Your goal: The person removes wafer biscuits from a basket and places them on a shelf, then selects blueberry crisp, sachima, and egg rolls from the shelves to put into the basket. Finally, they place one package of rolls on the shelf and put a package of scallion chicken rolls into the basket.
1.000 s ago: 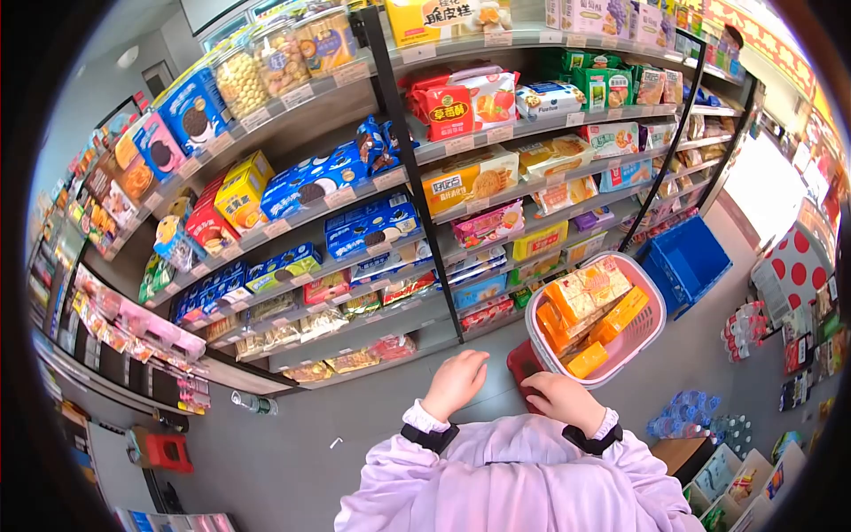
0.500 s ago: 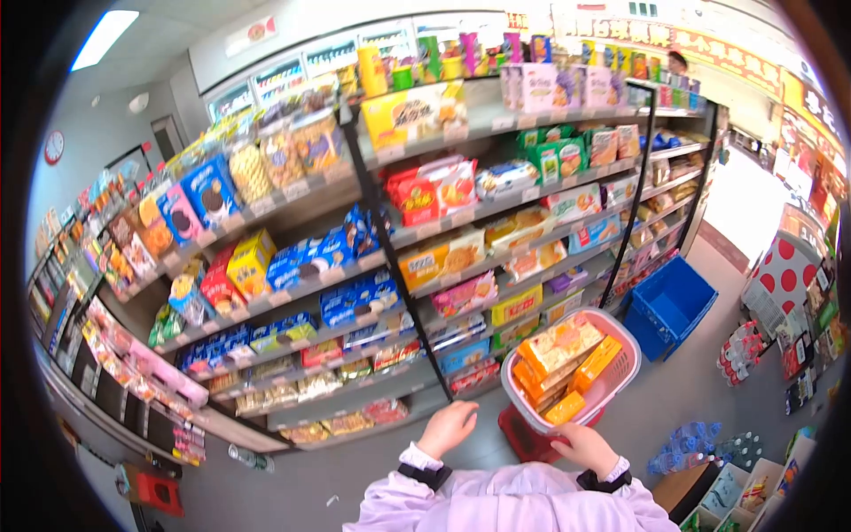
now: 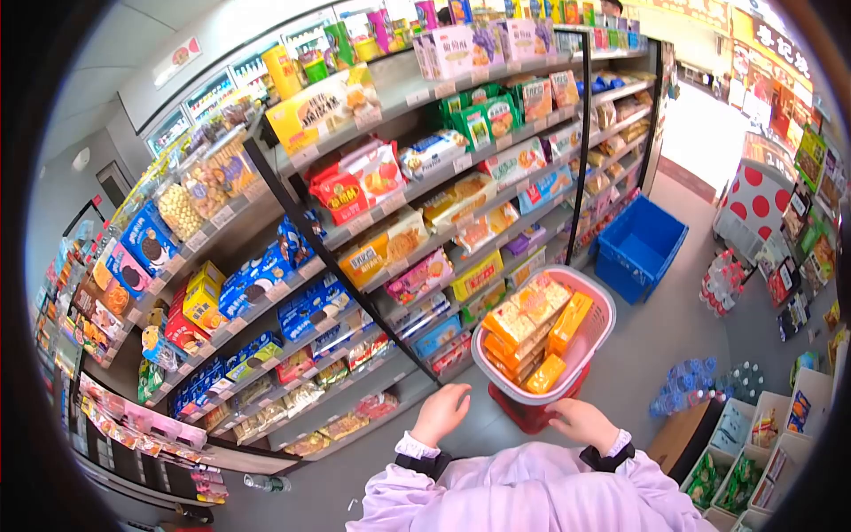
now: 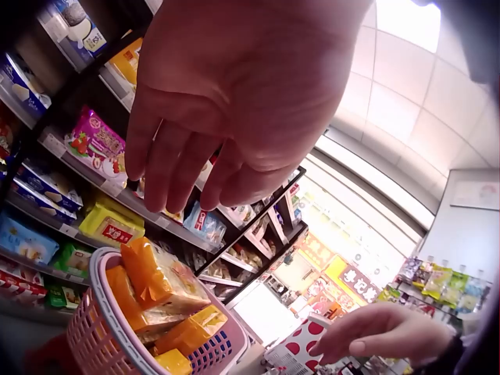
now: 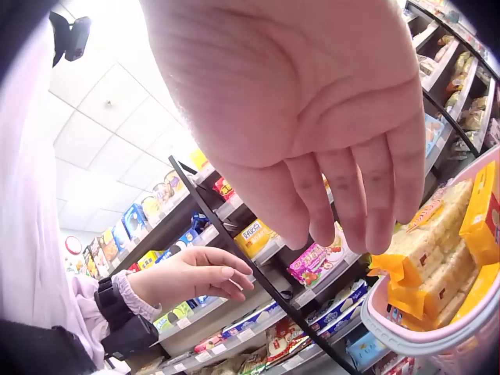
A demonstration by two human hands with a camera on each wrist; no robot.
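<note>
A pink basket (image 3: 585,341) stands on a red stool (image 3: 529,420) before the shelves. Inside lie several orange packs of biscuits (image 3: 529,310), some standing on edge, plus a small orange pack (image 3: 546,373). My left hand (image 3: 442,415) hangs in the air left of the basket, fingers loosely extended and holding nothing. At the basket's near side is my right hand (image 3: 585,420), also empty. From the right wrist view, its relaxed fingers (image 5: 378,191) hang beside the orange packs. The left wrist view has the left palm (image 4: 242,101) with loose fingers above the basket.
Shelves (image 3: 417,230) packed with biscuits and snacks run across the front. A blue crate (image 3: 640,248) sits on the floor behind the basket to the right. Bottled drinks (image 3: 687,387) and white bins (image 3: 753,443) stand at the right. One plastic bottle (image 3: 267,483) lies on the floor at left.
The head view has swung up and to the right, so the shelves, basket and crate sit farther left in it. Both hands remain empty in front of the body.
</note>
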